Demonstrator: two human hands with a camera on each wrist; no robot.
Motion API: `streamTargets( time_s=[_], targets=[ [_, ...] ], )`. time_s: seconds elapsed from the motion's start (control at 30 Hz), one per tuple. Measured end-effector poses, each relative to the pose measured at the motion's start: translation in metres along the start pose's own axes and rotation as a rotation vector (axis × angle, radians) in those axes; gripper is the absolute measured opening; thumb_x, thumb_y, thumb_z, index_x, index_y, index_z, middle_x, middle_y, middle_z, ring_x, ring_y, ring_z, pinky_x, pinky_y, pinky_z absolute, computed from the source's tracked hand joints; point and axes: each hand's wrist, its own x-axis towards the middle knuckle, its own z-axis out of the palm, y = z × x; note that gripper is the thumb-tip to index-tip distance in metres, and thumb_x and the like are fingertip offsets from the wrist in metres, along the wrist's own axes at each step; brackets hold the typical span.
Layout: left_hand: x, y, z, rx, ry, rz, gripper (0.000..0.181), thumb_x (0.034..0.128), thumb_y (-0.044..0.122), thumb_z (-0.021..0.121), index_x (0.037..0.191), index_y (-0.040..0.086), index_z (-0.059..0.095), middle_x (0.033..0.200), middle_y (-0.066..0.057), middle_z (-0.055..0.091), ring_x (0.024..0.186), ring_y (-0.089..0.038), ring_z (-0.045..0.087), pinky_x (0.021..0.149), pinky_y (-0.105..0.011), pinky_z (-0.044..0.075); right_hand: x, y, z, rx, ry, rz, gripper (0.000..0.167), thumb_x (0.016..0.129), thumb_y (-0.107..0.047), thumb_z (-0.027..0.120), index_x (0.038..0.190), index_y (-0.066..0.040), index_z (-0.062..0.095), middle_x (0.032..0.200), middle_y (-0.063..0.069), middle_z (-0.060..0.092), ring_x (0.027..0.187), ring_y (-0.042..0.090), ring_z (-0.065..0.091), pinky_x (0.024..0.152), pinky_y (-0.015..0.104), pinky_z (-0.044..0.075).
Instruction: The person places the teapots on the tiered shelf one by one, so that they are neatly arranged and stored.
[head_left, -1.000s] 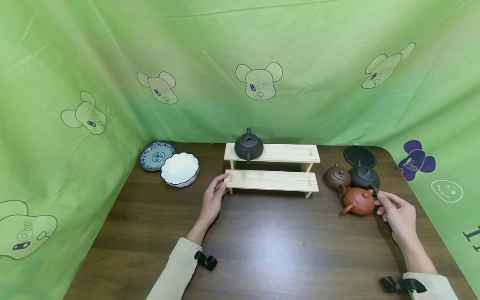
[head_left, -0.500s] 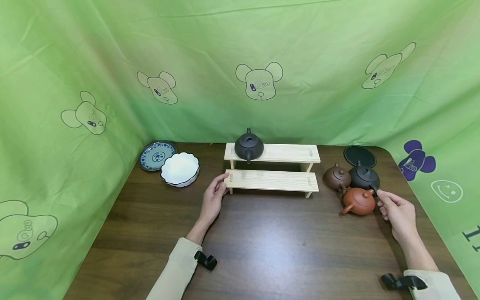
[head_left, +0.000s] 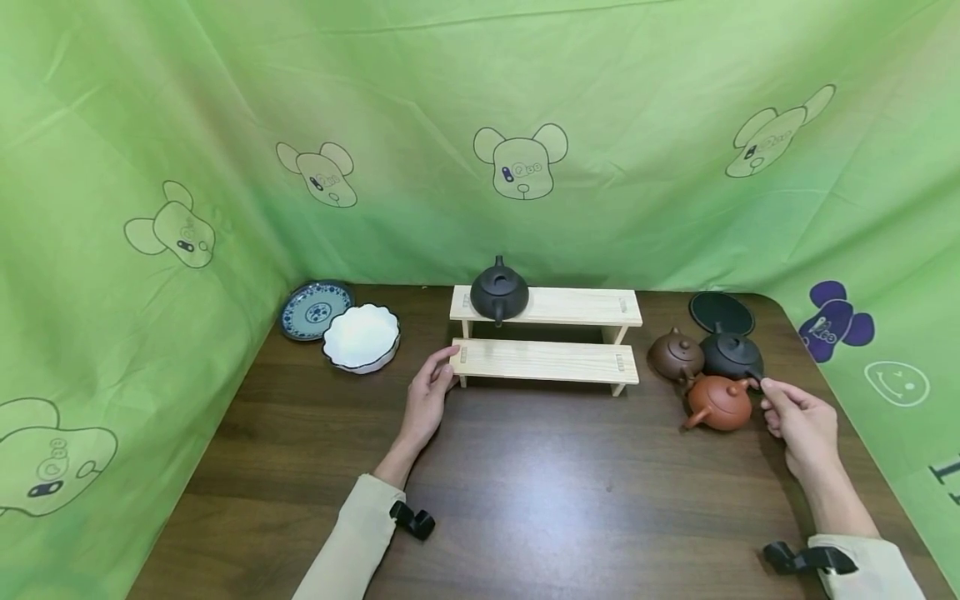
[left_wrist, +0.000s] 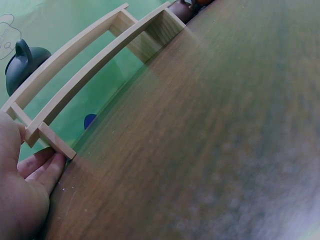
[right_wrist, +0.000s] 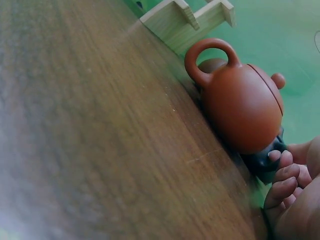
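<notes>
1. Moved since approx. half a sec ago: R hand [head_left: 806,429] and, with it, black teapot [head_left: 732,358], both a touch toward 3 o'clock; L hand [head_left: 425,404] looks unmoved. Clock = head view, 12 at far side of table [head_left: 300,450].

2. R hand grip: thumb + index pinch near tip of black teapot, at pot's 4–5 o'clock. Handle or spout, can't tell. Other fingers curl in below, holding nothing visible.

3. Key relation: black teapot's body lies 10–11 o'clock from pinch; long axis runs approx. 10:30 to 4:30, so its near end points at R hand. R hand much nearer; L hand well apart, toward pot's 9.

4. Neighbours: orange teapot [head_left: 718,404] at approx. 8 o'clock from pinch, just beside black teapot; brown teapot [head_left: 675,357] at black teapot's 9. Contact between pots: can't tell. Dark disc [head_left: 723,308] at black teapot's 12.

5. L hand grips L end of wooden stand [head_left: 543,361], at lower shelf's 9 o'clock; L wrist view shows fingertips against the leg.

6. Stand is 2-tier, at table's 12. Charcoal pot [head_left: 498,292] sits on upper shelf, toward its 9 o'clock end.

7. Table's 10–11 o'clock: white scalloped bowl [head_left: 362,337], w/ blue-patterned plate [head_left: 317,311] behind it. Green cloth [head_left: 412,83] w/ cartoon outlines hangs beyond.
</notes>
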Motion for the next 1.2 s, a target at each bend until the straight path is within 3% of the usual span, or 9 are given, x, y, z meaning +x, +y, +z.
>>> streamTargets(
  time_s=[0.2,0.33,0.43,0.57,0.63,0.9,1.0,1.03,1.2],
  targets=[
    [0.000,0.003,0.001,0.007,0.003,-0.015,0.036,0.1186,0.013,0.053,0.151,0.003,0.064,0.151,-0.023,0.065,0.130,-0.021,0.067,0.110,-0.036,0.061,0.004,-0.003,-0.005,-0.002,-0.031,0.022,0.035,0.111,-0.008,0.067,0.085,-0.020,0.088,0.065,-0.009,0.064,0.051,0.000,0.053,0.041,0.013,0.039],
    [0.000,0.004,0.000,0.016,-0.004,-0.036,0.037,0.1188,0.013,0.052,0.153,0.004,0.063,0.153,-0.021,0.065,0.132,-0.024,0.067,0.112,-0.040,0.060,0.008,-0.005,-0.007,-0.043,-0.093,0.044,0.037,0.113,-0.013,0.065,0.085,-0.021,0.088,0.065,-0.010,0.060,0.049,-0.001,0.050,0.041,0.023,0.017],
    [0.003,-0.010,-0.003,0.001,-0.014,-0.002,0.036,0.1188,0.018,0.054,0.152,0.007,0.064,0.151,-0.020,0.066,0.131,-0.024,0.068,0.110,-0.039,0.061,0.012,-0.007,-0.007,-0.072,-0.138,0.071,0.039,0.115,-0.016,0.063,0.083,-0.021,0.086,0.064,-0.011,0.058,0.047,0.000,0.043,0.050,0.035,0.008],
    [0.008,-0.032,-0.008,-0.015,-0.020,0.004,0.034,0.1183,0.025,0.057,0.150,0.018,0.068,0.150,-0.010,0.069,0.131,-0.019,0.068,0.108,-0.032,0.061,0.017,-0.008,-0.008,-0.077,-0.191,0.097,0.041,0.116,-0.017,0.060,0.085,-0.022,0.087,0.065,-0.012,0.056,0.049,0.003,0.030,0.052,0.037,0.005],
    [0.009,-0.034,-0.007,-0.019,-0.013,-0.027,0.034,0.1180,0.026,0.058,0.149,0.022,0.069,0.150,-0.004,0.069,0.132,-0.016,0.068,0.108,-0.029,0.060,0.018,-0.009,-0.009,-0.052,-0.197,0.104,0.042,0.116,-0.015,0.060,0.085,-0.021,0.088,0.065,-0.011,0.056,0.051,0.006,0.027,0.052,0.035,0.005],
    [0.001,0.000,0.000,0.012,-0.009,-0.034,0.037,0.1187,0.011,0.051,0.153,0.003,0.062,0.153,-0.024,0.064,0.134,-0.028,0.066,0.113,-0.042,0.059,0.016,-0.010,-0.012,-0.005,-0.154,0.125,0.041,0.114,-0.012,0.062,0.084,-0.019,0.090,0.061,-0.010,0.059,0.047,0.005,0.031,0.051,0.033,0.013],
    [0.000,0.002,0.001,0.028,0.000,-0.034,0.036,0.1188,0.012,0.051,0.152,0.005,0.064,0.152,-0.022,0.066,0.133,-0.025,0.067,0.112,-0.039,0.060,0.015,-0.010,-0.013,0.000,-0.170,0.122,0.041,0.115,-0.013,0.062,0.087,-0.019,0.091,0.062,-0.010,0.064,0.047,0.002,0.035,0.053,0.035,0.009],
    [0.001,-0.003,0.000,0.027,0.000,-0.017,0.036,0.1190,0.015,0.052,0.152,0.007,0.065,0.151,-0.020,0.067,0.132,-0.022,0.067,0.111,-0.036,0.061,0.014,-0.010,-0.013,0.008,-0.174,0.117,0.041,0.115,-0.013,0.061,0.088,-0.019,0.091,0.063,-0.010,0.065,0.047,0.003,0.033,0.054,0.036,0.008],
    [0.002,0.000,0.001,0.014,-0.002,-0.039,0.036,0.1186,0.012,0.052,0.153,0.007,0.064,0.152,-0.020,0.066,0.134,-0.027,0.066,0.113,-0.041,0.059,0.014,-0.009,-0.014,0.125,-0.211,0.074,0.040,0.116,-0.010,0.058,0.094,-0.012,0.091,0.067,-0.007,0.069,0.052,0.013,0.017,0.056,0.036,-0.001]
  ],
)
